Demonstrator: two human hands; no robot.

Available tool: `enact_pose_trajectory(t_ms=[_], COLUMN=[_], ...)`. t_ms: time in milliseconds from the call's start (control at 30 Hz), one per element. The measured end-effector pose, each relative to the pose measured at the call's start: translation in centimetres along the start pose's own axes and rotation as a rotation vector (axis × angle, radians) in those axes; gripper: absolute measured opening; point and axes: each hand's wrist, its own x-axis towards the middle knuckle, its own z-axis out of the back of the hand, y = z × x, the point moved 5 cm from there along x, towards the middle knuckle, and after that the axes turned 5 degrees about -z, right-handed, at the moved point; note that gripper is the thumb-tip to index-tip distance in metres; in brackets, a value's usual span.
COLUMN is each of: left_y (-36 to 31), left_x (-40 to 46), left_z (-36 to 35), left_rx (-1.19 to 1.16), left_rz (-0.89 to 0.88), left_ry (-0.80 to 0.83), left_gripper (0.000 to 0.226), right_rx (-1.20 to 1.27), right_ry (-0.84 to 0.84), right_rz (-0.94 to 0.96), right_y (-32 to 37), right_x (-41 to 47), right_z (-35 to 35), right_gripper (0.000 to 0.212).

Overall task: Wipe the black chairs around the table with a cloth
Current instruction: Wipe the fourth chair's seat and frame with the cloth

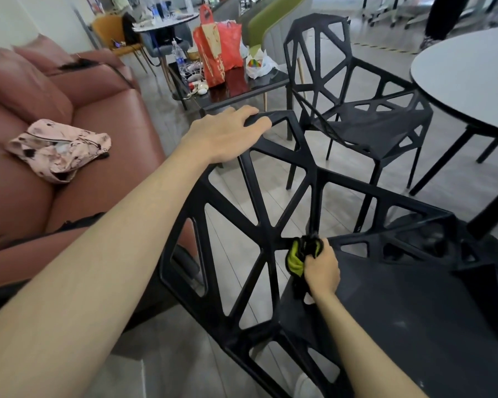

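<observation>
A black lattice chair stands right in front of me, its openwork backrest facing me and its seat lower right. My left hand grips the top rail of that backrest, fingers curled over the edge. My right hand holds a bunched black and yellow-green cloth and presses it against a strut where backrest and seat meet. A second black chair of the same kind stands farther back, beside the round grey table.
A brown leather sofa with a pink floral pouch runs along the left. Behind it a low dark table holds red bags and bottles. A person's legs stand at top right. My shoe shows below the chair.
</observation>
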Motion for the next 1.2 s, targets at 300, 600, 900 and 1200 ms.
enact_pose_trajectory(t_ms=[300, 600, 900, 1200], left_y=[0.3, 2.4, 2.8, 3.5], left_x=[0.0, -8.2, -12.4, -11.6], left_z=[0.5, 0.4, -1.1, -1.5], left_rx=[-0.205, -0.252, -0.37, -0.405], left_rz=[-0.059, -0.059, -0.008, 0.0], left_ry=[-0.092, -0.179, -0.304, -0.316], left_gripper=[0.061, 0.057, 0.084, 0.082], right_rx=[0.102, -0.564, 0.121, -0.234], right_ry=[0.177, 0.386, 0.15, 0.352], right_rz=[0.447, 0.53, 0.219, 0.304], right_y=[3.6, -4.0, 5.2, -2.1], right_x=[-5.7, -10.4, -8.0, -9.6], right_z=[0.3, 1.9, 0.5, 0.7], right_gripper=[0.057, 0.045, 0.04, 0.046])
